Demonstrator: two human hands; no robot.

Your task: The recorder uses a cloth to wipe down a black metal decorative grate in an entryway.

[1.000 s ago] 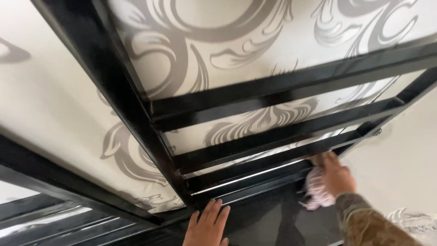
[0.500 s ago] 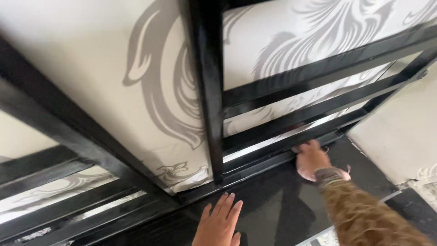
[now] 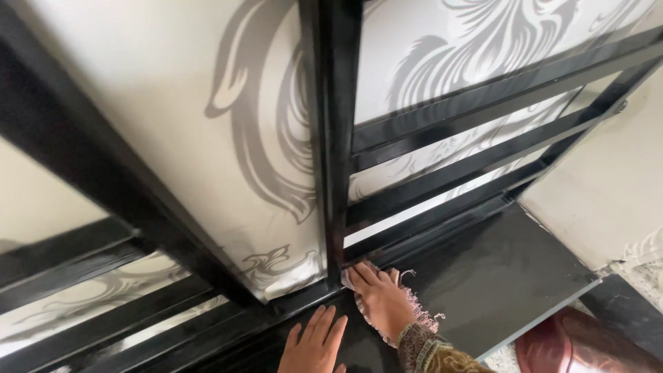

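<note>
My right hand [image 3: 381,300] presses a pink frayed cloth [image 3: 413,302] onto the black glossy sill [image 3: 497,269], right at the foot of the black window frame's upright bar [image 3: 331,138]. The cloth shows only at its edges around my fingers. My left hand [image 3: 314,343] lies flat and open on the sill just to the left, fingers spread, close to my right hand. A brown patterned sleeve [image 3: 435,354] covers my right wrist.
Frosted glass panes with grey swirl patterns [image 3: 262,124] fill the window behind black crossbars [image 3: 469,131]. A pale wall [image 3: 608,193] stands on the right. A dark red rounded object [image 3: 580,345] sits below the sill's edge at lower right.
My right hand has slid the cloth leftwards along the sill, from the far right corner to the base of the upright bar. My left hand stays flat on the sill.
</note>
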